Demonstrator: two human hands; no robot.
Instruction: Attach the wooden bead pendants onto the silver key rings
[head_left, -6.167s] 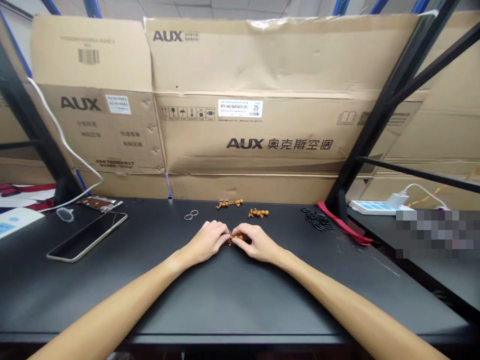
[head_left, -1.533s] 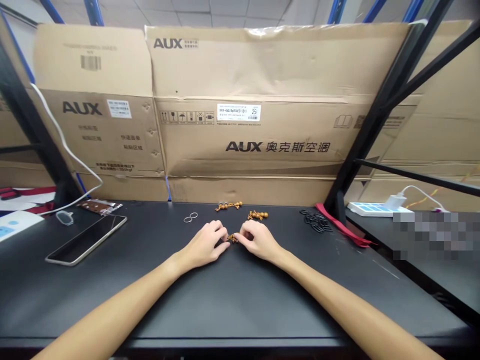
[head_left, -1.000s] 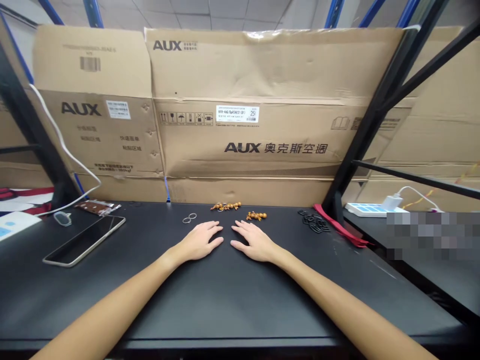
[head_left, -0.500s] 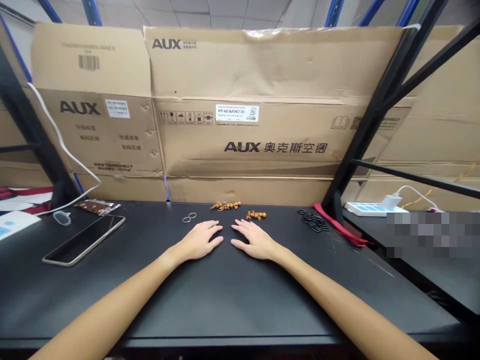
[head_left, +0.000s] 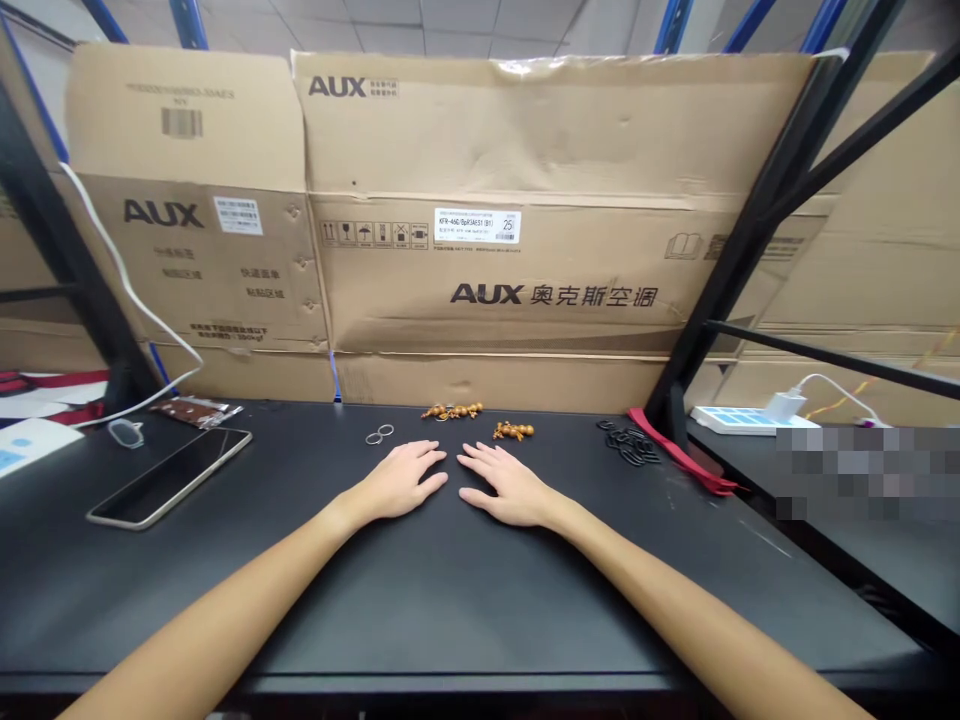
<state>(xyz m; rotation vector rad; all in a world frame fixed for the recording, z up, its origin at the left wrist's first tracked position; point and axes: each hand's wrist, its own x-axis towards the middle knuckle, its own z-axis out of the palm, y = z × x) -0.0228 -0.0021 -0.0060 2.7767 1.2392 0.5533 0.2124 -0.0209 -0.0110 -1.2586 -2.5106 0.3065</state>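
Observation:
My left hand (head_left: 401,481) and my right hand (head_left: 504,486) lie flat on the black tabletop (head_left: 450,590), palms down, fingers spread, holding nothing. Their fingertips almost meet at the middle. Just beyond them are a small cluster of amber-brown wooden beads (head_left: 452,411) and a second beaded piece (head_left: 514,430). Neither hand touches them. Two linked metal rings (head_left: 380,434) lie beyond my left fingers. A pile of black rubber rings (head_left: 628,446) sits further right.
A smartphone (head_left: 169,477) lies face up at the left, near a glasses case (head_left: 125,433) and a foil packet (head_left: 199,411). A red strap (head_left: 675,453) lies at right. Flattened AUX cartons (head_left: 487,240) and black shelf posts stand behind the table.
The small beaded piece once pinched between my hands no longer shows there, and the left bead cluster looks longer. Both hands have let go and lie flat, nearly still over the last half second.

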